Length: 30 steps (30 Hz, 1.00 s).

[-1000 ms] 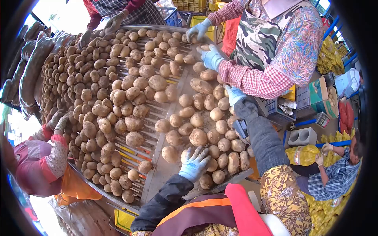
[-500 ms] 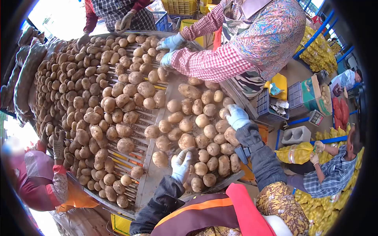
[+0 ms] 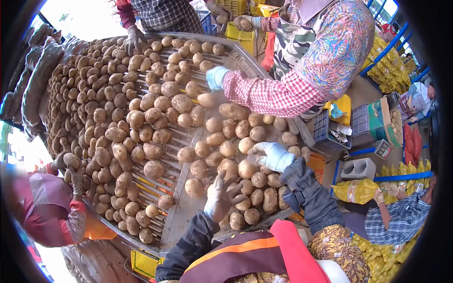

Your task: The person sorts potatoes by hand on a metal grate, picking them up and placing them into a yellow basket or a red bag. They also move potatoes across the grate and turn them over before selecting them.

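Brown potatoes (image 3: 270, 200) cover much of the metal counter (image 3: 185, 214), where picking through them seems in hand. The left hand (image 3: 216, 203) has its fingers released and spread; the right hand's (image 3: 276, 157) curl over others, grip unclear. Next calls for closing around one without jostling neighbours.

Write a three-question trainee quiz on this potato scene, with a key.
1. True or false: the wearer's left hand is nearer the metal slats than the right hand is.
2. What colour is the full sack held at the right of the picture?
A) red
B) yellow
C) black
3. Fill in: the grey block above that sack shows ___ round hollows.

Key: 1. true; 2. B; 3. two
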Motion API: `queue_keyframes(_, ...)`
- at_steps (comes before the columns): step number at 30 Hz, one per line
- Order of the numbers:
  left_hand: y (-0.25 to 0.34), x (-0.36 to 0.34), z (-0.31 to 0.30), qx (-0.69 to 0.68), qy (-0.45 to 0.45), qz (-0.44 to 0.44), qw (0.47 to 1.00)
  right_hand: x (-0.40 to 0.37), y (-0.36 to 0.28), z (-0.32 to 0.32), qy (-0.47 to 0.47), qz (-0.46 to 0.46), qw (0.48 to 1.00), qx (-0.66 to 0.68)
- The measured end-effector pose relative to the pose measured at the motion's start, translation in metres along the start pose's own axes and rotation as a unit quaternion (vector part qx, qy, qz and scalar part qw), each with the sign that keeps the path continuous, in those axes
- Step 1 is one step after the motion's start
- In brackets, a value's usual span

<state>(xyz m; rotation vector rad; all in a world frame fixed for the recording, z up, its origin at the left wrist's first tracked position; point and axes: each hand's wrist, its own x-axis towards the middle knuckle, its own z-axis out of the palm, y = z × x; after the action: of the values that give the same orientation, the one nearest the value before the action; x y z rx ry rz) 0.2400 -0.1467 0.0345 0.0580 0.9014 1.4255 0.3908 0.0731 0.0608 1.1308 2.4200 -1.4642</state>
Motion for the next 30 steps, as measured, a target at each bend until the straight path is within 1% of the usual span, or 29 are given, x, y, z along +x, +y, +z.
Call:
queue_keyframes(1,0.004,-0.002,0.003,-0.024,-0.001,-0.032,0.999,0.007,-0.001,-0.005,0.040,-0.012,0.998,-0.047)
queue_keyframes(2,0.008,-0.003,0.004,-0.050,-0.002,-0.062,0.997,0.026,0.020,-0.008,0.192,-0.085,0.955,-0.207)
queue_keyframes(3,0.002,-0.001,-0.012,-0.053,-0.002,-0.074,0.996,0.039,0.020,-0.018,0.264,-0.049,0.939,-0.214)
queue_keyframes(4,0.001,-0.005,-0.017,-0.053,0.003,-0.071,0.996,0.063,0.041,-0.024,0.280,-0.020,0.910,-0.306)
queue_keyframes(5,0.002,-0.009,-0.021,-0.093,0.012,-0.083,0.992,0.080,0.046,-0.033,0.222,0.065,0.891,-0.390)
queue_keyframes(6,0.002,-0.013,-0.026,-0.134,0.020,-0.096,0.986,0.101,0.065,-0.035,0.212,0.092,0.865,-0.446)
queue_keyframes(7,-0.002,-0.013,-0.037,-0.177,-0.007,-0.096,0.979,0.112,0.072,-0.037,0.199,0.101,0.862,-0.456)
queue_keyframes(8,-0.001,-0.015,-0.037,-0.177,-0.006,-0.093,0.980,0.118,0.074,-0.040,0.186,0.110,0.857,-0.468)
queue_keyframes(10,0.001,-0.023,-0.035,-0.176,0.042,-0.064,0.981,0.096,0.045,-0.059,0.134,0.109,0.899,-0.402)
queue_keyframes(11,-0.001,-0.024,-0.046,-0.162,0.033,-0.062,0.984,0.090,0.037,-0.057,0.185,0.133,0.907,-0.355)
queue_keyframes(12,0.004,-0.026,-0.042,-0.165,0.035,-0.058,0.984,0.070,0.012,-0.050,0.260,0.121,0.912,-0.292)
queue_keyframes(13,0.012,-0.029,-0.031,-0.144,0.020,-0.036,0.989,0.060,0.007,-0.038,0.297,0.066,0.924,-0.233)
queue_keyframes(14,0.015,-0.030,-0.024,-0.123,0.006,-0.017,0.992,0.037,-0.023,-0.029,0.216,0.034,0.965,-0.143)
queue_keyframes(15,0.018,-0.029,-0.025,-0.121,-0.008,-0.022,0.992,0.028,-0.037,-0.015,0.076,-0.016,0.994,-0.074)
queue_keyframes(16,0.021,-0.029,-0.026,-0.121,-0.008,-0.022,0.992,0.022,-0.051,0.000,-0.029,-0.082,0.994,-0.062)
queue_keyframes(17,0.025,-0.029,-0.026,-0.108,-0.020,-0.025,0.994,0.024,-0.057,0.017,-0.026,-0.113,0.988,-0.103)
queue_keyframes(18,0.028,-0.031,-0.026,-0.097,-0.030,-0.027,0.994,0.030,-0.073,0.023,0.005,-0.129,0.980,-0.149)
queue_keyframes(19,0.028,-0.032,-0.029,-0.126,0.008,-0.040,0.991,0.047,-0.075,0.032,0.031,-0.155,0.976,-0.152)
queue_keyframes(20,0.027,-0.034,-0.037,-0.127,0.012,-0.036,0.991,0.068,-0.076,0.044,0.057,-0.181,0.970,-0.154)
queue_keyframes(22,0.028,-0.044,-0.056,-0.176,-0.023,-0.015,0.984,0.102,-0.101,0.062,0.033,-0.214,0.945,-0.246)
queue_keyframes(24,0.031,-0.055,-0.068,-0.150,0.039,0.017,0.988,0.113,-0.130,0.092,0.053,-0.209,0.932,-0.291)
queue_keyframes(25,0.031,-0.060,-0.075,-0.158,0.050,0.041,0.985,0.120,-0.132,0.109,0.038,-0.182,0.931,-0.315)
queue_keyframes(26,0.032,-0.064,-0.082,-0.166,0.058,0.066,0.982,0.122,-0.129,0.122,0.028,-0.165,0.918,-0.359)
queue_keyframes(27,0.031,-0.068,-0.090,-0.187,0.109,0.076,0.973,0.116,-0.133,0.123,-0.012,-0.155,0.915,-0.373)
queue_keyframes(28,0.034,-0.074,-0.093,-0.193,0.106,0.095,0.971,0.108,-0.136,0.126,-0.053,-0.142,0.911,-0.385)
queue_keyframes(29,0.035,-0.079,-0.099,-0.178,0.127,0.098,0.971,0.099,-0.126,0.130,-0.058,-0.186,0.898,-0.394)
queue_keyframes(30,0.034,-0.085,-0.104,-0.167,0.149,0.099,0.970,0.082,-0.123,0.128,-0.077,-0.202,0.879,-0.425)
